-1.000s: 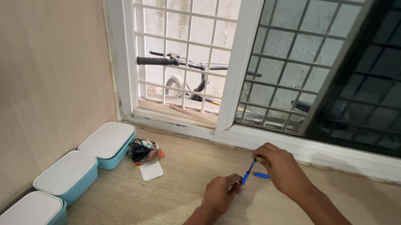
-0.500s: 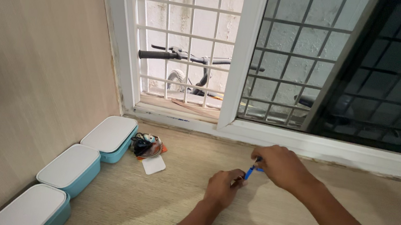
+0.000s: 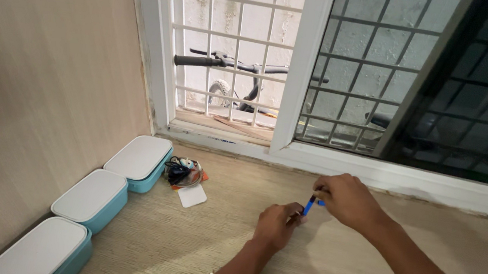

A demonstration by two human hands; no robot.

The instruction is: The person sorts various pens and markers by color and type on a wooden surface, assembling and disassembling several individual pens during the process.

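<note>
Both hands low over the floor (image 3: pixel 183 251), just below the window frame (image 3: pixel 296 100). My right hand (image 3: pixel 349 201) has its fingers clamped on the top of a small blue stick (image 3: pixel 308 205); my left hand (image 3: pixel 277 224) pinches the bottom end. Stick is tilted, off the floor, betw. the two hands. Three teal boxes (image 3: pixel 92 198) w/ white lids line the wall at left, a tangle of cables (image 3: pixel 182 171) beside them.
</note>
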